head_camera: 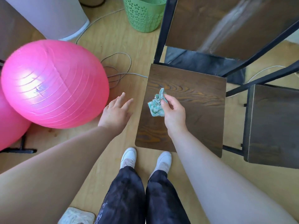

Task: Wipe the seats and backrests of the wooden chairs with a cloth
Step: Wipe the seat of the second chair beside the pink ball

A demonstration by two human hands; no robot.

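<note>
A dark wooden chair seat [199,97] with a black metal frame stands right in front of my feet. Its wooden backrest [215,25] rises behind it, marked by a pale streak. My right hand [174,113] pinches a crumpled teal cloth [157,103] just above the seat's left half. My left hand [117,110] hovers over the floor left of the seat, fingers spread and holding nothing. A second wooden chair seat [275,125] stands at the right.
A big pink exercise ball [53,83] lies on the floor at the left, with another behind it. A green perforated basket [144,13] and a white appliance [53,16] stand at the back. A grey cable [116,68] coils on the floor.
</note>
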